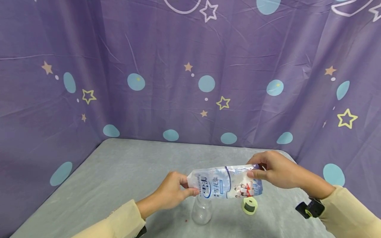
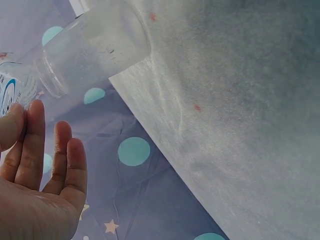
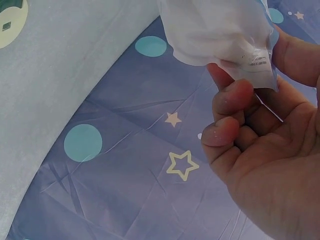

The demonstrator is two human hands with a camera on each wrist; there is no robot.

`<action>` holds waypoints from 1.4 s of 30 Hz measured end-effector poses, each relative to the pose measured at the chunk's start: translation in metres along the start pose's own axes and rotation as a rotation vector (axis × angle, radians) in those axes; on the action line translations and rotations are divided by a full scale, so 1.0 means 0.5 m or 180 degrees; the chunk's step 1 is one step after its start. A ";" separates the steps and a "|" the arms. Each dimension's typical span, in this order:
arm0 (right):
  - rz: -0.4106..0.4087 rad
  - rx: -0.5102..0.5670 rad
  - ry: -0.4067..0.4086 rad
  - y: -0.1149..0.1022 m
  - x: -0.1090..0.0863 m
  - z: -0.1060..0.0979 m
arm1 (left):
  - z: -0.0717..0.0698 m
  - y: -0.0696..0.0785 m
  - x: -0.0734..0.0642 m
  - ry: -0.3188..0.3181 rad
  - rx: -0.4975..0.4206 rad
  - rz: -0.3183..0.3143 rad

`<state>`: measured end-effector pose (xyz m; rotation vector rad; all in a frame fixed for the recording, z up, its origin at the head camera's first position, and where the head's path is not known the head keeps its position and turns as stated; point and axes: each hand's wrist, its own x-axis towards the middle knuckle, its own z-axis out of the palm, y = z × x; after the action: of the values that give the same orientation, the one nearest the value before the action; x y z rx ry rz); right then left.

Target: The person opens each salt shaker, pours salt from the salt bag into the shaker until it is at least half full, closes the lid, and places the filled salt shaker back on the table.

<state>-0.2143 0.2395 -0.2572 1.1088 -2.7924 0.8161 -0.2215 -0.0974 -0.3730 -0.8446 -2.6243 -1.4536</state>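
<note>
A blue-and-white plastic bag of salt is held sideways above the table between both hands. My left hand pinches its left end between thumb and fingers. The right hand grips the other end, thumb in front and fingers behind; in the right wrist view the bag's white back shows. Under the bag's left end stands a clear bottle, its top overlapped by the bag in the head view. From the left wrist, the bottle's open mouth faces the bag's end.
A pale yellow-green round lid with a dark middle lies on the grey table, right of the bottle. Small red specks dot the table cover. A purple patterned curtain stands behind the table and along its sides.
</note>
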 end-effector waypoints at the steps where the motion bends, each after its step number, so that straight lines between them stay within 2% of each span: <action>1: 0.0001 -0.0007 0.0002 -0.001 0.000 -0.001 | 0.000 -0.001 0.000 0.0003 -0.0002 0.0004; 15: -0.0048 -0.0039 0.0018 -0.009 0.008 0.000 | -0.003 -0.005 -0.005 -0.0017 -0.0062 -0.0022; 28: -0.0097 -0.0101 0.0048 -0.018 0.012 -0.001 | 0.002 -0.009 -0.009 0.0091 -0.0042 0.0038; 42: -0.0092 -0.0145 0.0075 -0.025 0.017 0.000 | 0.002 -0.013 -0.009 0.0057 -0.0084 0.0011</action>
<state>-0.2127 0.2268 -0.2496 1.1224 -2.7545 0.7539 -0.2205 -0.1015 -0.3799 -0.8340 -2.5952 -1.4910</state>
